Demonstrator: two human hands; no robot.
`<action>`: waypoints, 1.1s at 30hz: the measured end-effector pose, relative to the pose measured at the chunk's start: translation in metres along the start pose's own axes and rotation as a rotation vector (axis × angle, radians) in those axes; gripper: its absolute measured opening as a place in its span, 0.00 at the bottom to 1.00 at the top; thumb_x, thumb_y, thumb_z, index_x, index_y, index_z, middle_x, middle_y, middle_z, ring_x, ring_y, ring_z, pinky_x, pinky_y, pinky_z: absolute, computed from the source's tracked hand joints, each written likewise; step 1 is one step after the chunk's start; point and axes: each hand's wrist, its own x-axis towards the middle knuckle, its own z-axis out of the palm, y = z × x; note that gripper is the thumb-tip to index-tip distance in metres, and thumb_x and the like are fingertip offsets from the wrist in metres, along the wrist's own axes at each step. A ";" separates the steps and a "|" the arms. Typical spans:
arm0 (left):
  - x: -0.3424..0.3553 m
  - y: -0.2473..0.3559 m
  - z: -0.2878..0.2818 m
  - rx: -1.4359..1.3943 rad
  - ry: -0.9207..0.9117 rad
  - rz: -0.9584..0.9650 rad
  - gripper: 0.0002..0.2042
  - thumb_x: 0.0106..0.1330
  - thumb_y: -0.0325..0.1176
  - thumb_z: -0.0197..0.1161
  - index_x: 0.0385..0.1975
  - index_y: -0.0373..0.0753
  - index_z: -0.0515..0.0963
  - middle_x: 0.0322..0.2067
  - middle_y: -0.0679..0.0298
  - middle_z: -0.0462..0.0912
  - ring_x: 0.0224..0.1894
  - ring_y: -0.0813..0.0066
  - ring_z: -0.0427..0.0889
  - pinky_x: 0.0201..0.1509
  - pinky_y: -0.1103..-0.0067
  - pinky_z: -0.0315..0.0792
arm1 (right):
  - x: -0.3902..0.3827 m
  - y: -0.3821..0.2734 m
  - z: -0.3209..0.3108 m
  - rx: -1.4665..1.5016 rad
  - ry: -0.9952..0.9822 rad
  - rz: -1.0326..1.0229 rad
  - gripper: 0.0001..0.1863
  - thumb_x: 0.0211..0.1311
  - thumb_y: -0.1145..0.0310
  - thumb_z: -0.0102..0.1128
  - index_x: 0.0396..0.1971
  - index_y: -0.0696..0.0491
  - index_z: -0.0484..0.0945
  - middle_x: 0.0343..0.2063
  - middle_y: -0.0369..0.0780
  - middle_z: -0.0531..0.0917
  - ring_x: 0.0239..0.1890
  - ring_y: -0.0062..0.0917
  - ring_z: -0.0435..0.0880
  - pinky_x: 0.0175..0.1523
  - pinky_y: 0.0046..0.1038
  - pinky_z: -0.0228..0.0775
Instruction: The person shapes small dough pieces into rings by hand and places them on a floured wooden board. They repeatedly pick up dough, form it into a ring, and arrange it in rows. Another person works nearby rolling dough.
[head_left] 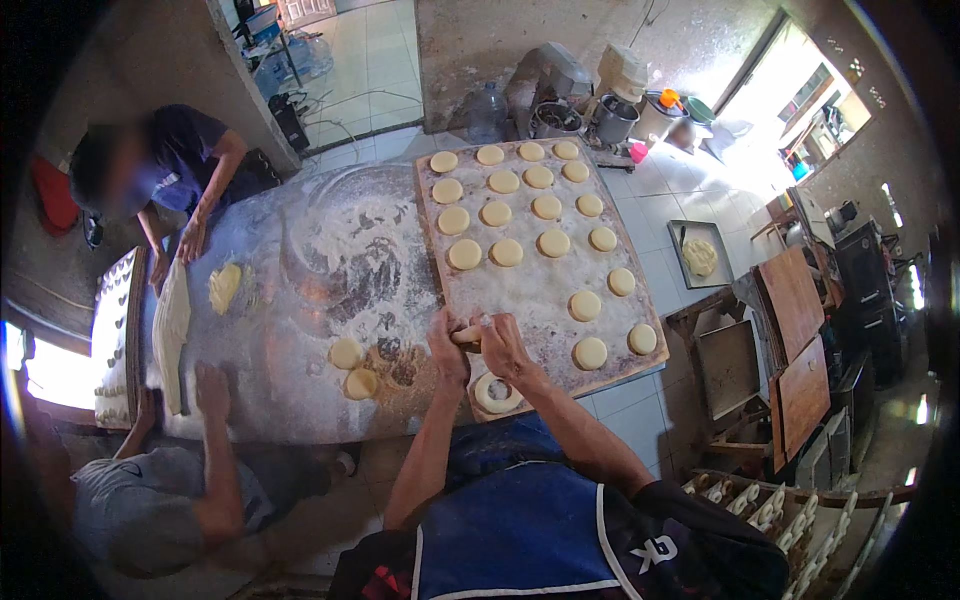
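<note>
**Two hands gripping a piece of dough above a floured board**

At the centre of the frame, the left hand [449,345] and the right hand [505,345] are both closing their fingers on a small tan piece of dough [466,336]. The piece is sitting between them over the board's lower left part; the fingers are partly hiding its shape. Just below the right hand, a pale dough ring [497,394] is lying near the board's bottom edge.

The wooden board [525,300] is filling the centre right and is carrying rows of round dough discs [547,206], set apart from one another, with flour dusting its surface. To its left, the metal table [275,400] is bearing a wide smear of flour [375,240]. Left of the hands, two dough rounds [354,367] are resting beside a patch of brown crumbs [408,388].

At the upper left, a person in a dark shirt [190,140] is holding the upper end of a long dough strip [173,325]; a yellow lump [225,288] is lying nearby. At the lower left, a person in a grey shirt [150,495] is leaning toward the table. At the upper right, a tray [716,276] is holding a pale dough mass [700,256].
</note>
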 end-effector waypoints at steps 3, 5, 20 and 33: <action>-0.007 0.001 0.015 0.722 0.156 0.000 0.15 0.73 0.47 0.49 0.36 0.41 0.71 0.28 0.70 0.75 0.30 0.77 0.76 0.28 0.77 0.70 | -0.007 0.009 -0.008 -0.062 -0.038 -0.080 0.24 0.70 0.58 0.45 0.24 0.62 0.79 0.14 0.51 0.76 0.19 0.49 0.73 0.30 0.41 0.69; -0.008 -0.011 0.022 0.299 0.362 0.011 0.17 0.73 0.50 0.49 0.37 0.40 0.71 0.29 0.68 0.74 0.31 0.77 0.76 0.29 0.77 0.69 | -0.008 0.018 -0.014 -0.020 -0.081 -0.037 0.16 0.68 0.62 0.49 0.31 0.61 0.78 0.14 0.51 0.76 0.19 0.49 0.74 0.28 0.41 0.68; -0.016 -0.064 0.011 1.177 0.293 0.346 0.19 0.74 0.44 0.46 0.24 0.37 0.71 0.21 0.68 0.71 0.26 0.73 0.72 0.29 0.73 0.68 | -0.019 0.061 -0.046 -0.097 -0.259 -0.268 0.13 0.71 0.64 0.46 0.39 0.60 0.74 0.19 0.49 0.77 0.18 0.48 0.72 0.28 0.42 0.69; -0.005 -0.029 0.006 1.288 0.480 0.198 0.11 0.70 0.36 0.51 0.37 0.34 0.75 0.35 0.50 0.76 0.38 0.49 0.76 0.42 0.62 0.70 | -0.007 0.043 -0.049 0.149 -0.117 0.022 0.17 0.50 0.64 0.69 0.35 0.59 0.79 0.24 0.48 0.82 0.26 0.43 0.80 0.35 0.38 0.72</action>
